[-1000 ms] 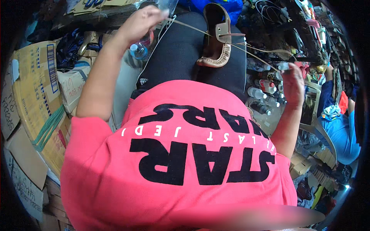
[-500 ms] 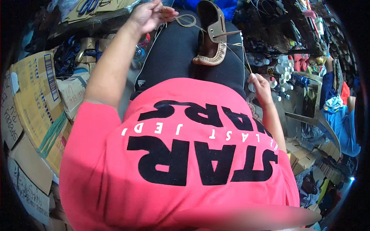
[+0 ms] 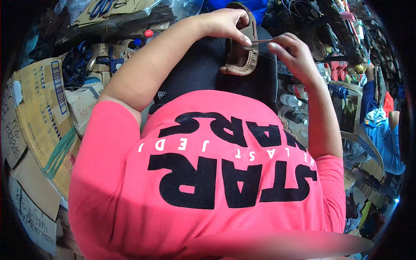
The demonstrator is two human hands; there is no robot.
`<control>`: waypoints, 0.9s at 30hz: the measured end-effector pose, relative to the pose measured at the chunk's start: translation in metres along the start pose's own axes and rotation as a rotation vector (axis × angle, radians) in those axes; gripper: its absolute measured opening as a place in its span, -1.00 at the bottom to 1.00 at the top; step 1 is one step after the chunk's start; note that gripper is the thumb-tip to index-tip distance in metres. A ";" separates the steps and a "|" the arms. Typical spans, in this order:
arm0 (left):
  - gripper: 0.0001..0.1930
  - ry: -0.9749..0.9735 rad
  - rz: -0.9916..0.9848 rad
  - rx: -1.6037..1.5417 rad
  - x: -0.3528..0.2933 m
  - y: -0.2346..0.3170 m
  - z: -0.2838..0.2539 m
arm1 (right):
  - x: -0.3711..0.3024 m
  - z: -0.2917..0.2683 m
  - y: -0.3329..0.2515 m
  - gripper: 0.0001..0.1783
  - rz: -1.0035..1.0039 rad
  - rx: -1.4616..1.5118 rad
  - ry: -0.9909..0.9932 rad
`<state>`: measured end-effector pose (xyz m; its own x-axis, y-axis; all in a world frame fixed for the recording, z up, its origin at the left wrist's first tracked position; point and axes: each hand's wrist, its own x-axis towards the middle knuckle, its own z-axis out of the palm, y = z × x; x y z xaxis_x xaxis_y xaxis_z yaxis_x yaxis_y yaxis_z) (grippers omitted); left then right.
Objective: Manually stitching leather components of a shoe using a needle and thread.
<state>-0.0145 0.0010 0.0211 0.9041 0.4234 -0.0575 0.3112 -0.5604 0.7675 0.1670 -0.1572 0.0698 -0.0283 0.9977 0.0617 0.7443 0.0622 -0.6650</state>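
A brown leather shoe [image 3: 240,65] with a stitched, puckered toe seam lies across my dark-trousered thighs, toe toward me. My left hand [image 3: 229,26] is over its left side and opening, thumb and fingers closed on the leather near the lacing flap. From the right, my right hand [image 3: 292,52] pinches the end of a thin brown strip-like piece [image 3: 261,41], which runs level to the shoe by my left thumb. Whether this piece is a lace or a slim tool is unclear. My left fingers partly hide the flap and its holes.
Several plastic bottles [image 3: 291,100] stand to the right of my legs. Cardboard boxes [image 3: 39,99] are stacked at the left. Blue-handled scissors [image 3: 99,8] lie on flat brown pieces at the far left. A person in blue [image 3: 383,143] is at the far right.
My hands were spread apart, with thin cord running from the shoe toward each. Both have come in to the shoe; my left now grips it and my right holds the thin brown piece.
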 end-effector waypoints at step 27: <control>-0.65 0.308 -0.019 0.291 -0.068 -0.001 -0.025 | -0.021 0.017 -0.009 -0.78 0.109 0.020 -0.067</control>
<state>-0.0839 -0.0091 0.0401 0.7814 0.6039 0.1572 0.4368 -0.7092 0.5534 0.1499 -0.1783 0.0616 0.0068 0.9981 -0.0609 0.7319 -0.0464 -0.6798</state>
